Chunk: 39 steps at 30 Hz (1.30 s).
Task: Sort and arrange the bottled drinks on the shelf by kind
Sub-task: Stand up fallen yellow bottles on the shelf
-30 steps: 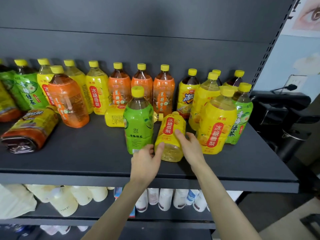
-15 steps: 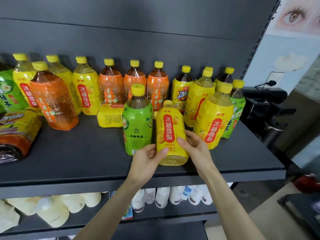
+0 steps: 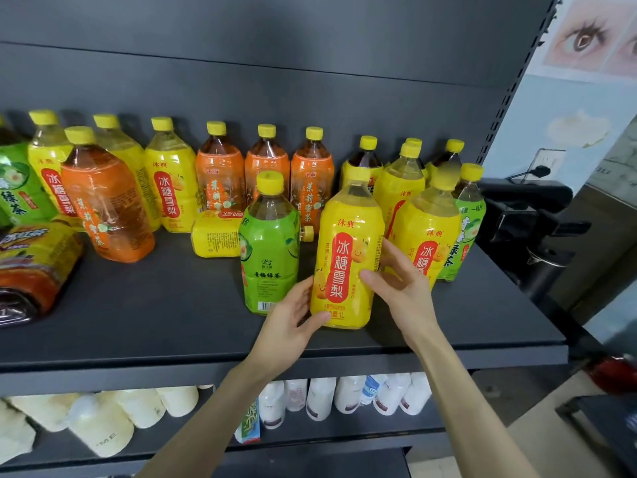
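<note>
Your left hand [image 3: 289, 322] and right hand [image 3: 403, 284] curl lightly round the upright yellow bottle [image 3: 346, 243], just right of the green bottle [image 3: 269, 250] | risk: a careless release could topple it onto that green bottle or off the shelf [image 3: 138, 322].

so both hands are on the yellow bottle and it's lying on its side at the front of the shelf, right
Not quite. In the head view the yellow bottle stands upright, not on its side. The rest holds: the left hand and right hand both hold it, at the front of the shelf.
</note>
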Each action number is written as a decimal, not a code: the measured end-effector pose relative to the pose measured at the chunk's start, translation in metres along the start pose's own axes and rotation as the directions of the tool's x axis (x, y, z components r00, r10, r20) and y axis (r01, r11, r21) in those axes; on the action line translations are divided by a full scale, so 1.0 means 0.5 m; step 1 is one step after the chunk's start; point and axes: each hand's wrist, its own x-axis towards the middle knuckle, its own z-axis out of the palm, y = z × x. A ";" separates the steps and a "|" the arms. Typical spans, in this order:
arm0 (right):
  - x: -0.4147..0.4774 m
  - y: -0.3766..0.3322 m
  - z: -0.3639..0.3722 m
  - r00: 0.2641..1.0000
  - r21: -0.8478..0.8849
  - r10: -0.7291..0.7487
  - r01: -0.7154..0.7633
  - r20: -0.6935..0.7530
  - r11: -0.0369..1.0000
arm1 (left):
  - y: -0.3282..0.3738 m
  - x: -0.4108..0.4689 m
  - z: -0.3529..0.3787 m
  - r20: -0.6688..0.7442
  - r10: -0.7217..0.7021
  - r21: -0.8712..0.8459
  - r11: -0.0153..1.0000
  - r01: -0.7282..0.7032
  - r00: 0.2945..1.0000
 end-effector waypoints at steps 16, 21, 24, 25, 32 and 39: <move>0.000 0.010 0.011 0.995 -0.334 -0.090 0.076 -0.029 0.940 | 0.020 0.024 0.039 -0.197 0.096 0.474 0.880 0.009 0.976; -0.038 0.011 0.019 0.963 -0.537 -0.215 0.095 -0.164 0.838 | 0.043 -0.022 0.016 -0.289 0.203 0.568 0.823 -0.004 0.936; -0.062 0.002 0.038 0.951 -0.535 -0.252 0.120 -0.179 0.836 | 0.059 -0.055 -0.018 -0.360 0.256 0.553 0.833 -0.015 0.897; -0.068 -0.005 0.049 0.953 -0.520 -0.252 0.131 -0.169 0.844 | 0.066 -0.063 -0.032 -0.375 0.264 0.543 0.840 -0.020 0.889; -0.073 -0.065 0.170 0.949 -0.454 -0.306 0.239 -0.079 0.858 | 0.104 -0.097 -0.165 -0.467 0.290 0.481 0.876 -0.035 0.835; -0.088 -0.070 0.319 0.948 -0.440 -0.312 0.252 -0.068 0.862 | 0.083 -0.113 -0.316 -0.471 0.270 0.459 0.888 -0.029 0.840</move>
